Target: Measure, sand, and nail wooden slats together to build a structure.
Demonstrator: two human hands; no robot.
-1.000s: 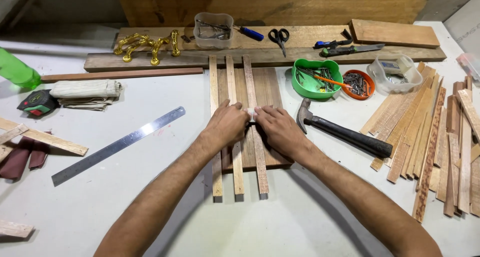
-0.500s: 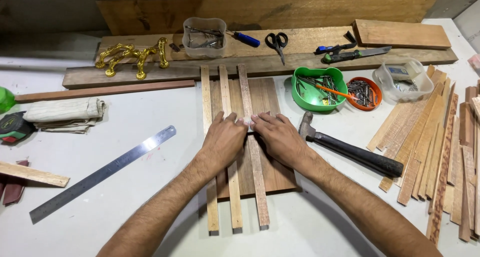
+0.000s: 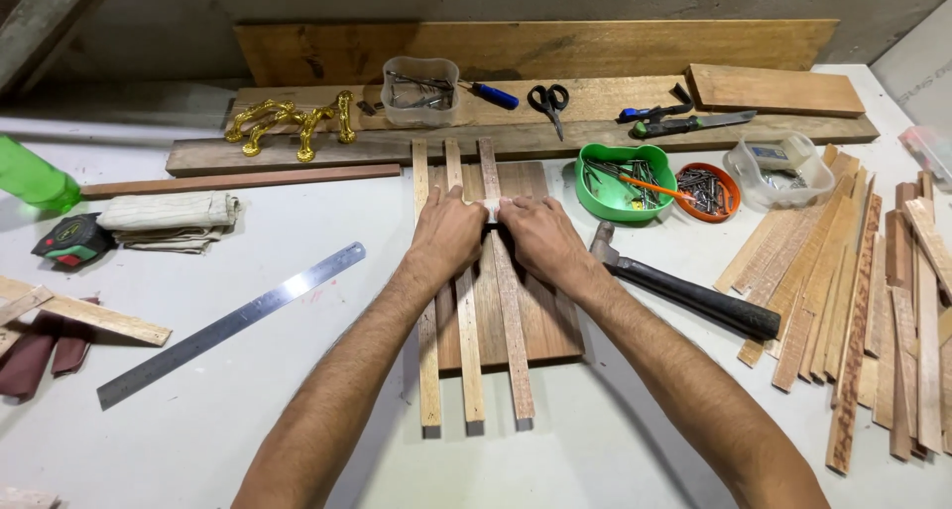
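Three thin wooden strips [image 3: 466, 360] lie side by side lengthwise on a flat brown wooden board [image 3: 545, 316] in the middle of the white table. My left hand [image 3: 446, 233] rests palm-down over the left and middle strips. My right hand [image 3: 535, 236] rests over the right strip and the board. The fingertips of both hands meet on a small pale piece [image 3: 488, 208] lying across the strips; what it is cannot be told. A black-handled hammer [image 3: 684, 293] lies just right of my right wrist.
A green bowl [image 3: 617, 182], an orange dish of nails [image 3: 706, 190] and a clear tub [image 3: 778, 167] sit to the right. Many wooden strips [image 3: 853, 271] pile at far right. A steel ruler [image 3: 233, 321], tape measure [image 3: 71, 241], folded cloth [image 3: 169, 212], gold handles [image 3: 293, 122] and scissors [image 3: 548, 101] lie left and behind.
My hands have stayed together on the strips, barely shifting. The view has drifted a little, so the table's things sit slightly differently in the frame.
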